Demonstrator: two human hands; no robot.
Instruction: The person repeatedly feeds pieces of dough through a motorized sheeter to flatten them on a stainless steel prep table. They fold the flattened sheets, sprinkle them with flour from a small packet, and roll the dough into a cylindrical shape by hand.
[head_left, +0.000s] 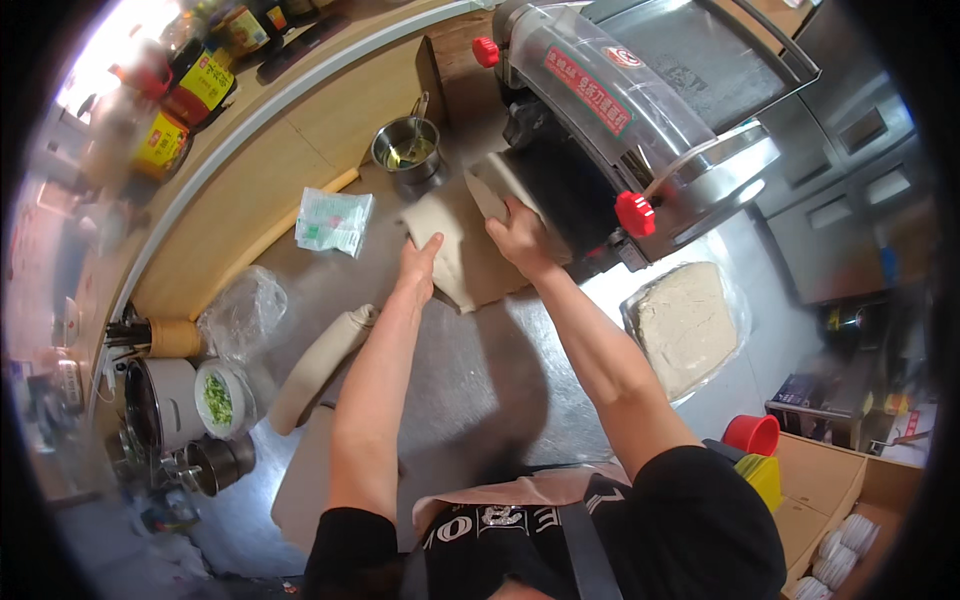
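A wide sheet of pale dough (450, 232) hangs between my hands in front of the rollers of a dough sheeter (600, 97). My left hand (422, 262) grips its near left side, thumb on top. Pinched in my right hand (521, 236) is a pale, pointed flap that looks like part of the same sheet, close to the machine's dark feed opening. A rolled length of dough (319, 371) lies left of my left forearm. To the right, a thick dough slab (690, 326) rests on plastic film.
Beyond the sheet stands a metal pot (406, 146) with liquid and a utensil. A printed packet (334, 219), a wooden rolling pin (277, 232), a plastic bag (246, 307) and a bowl of chopped greens (218, 399) line the left. Red knobs (635, 214) project from the machine.
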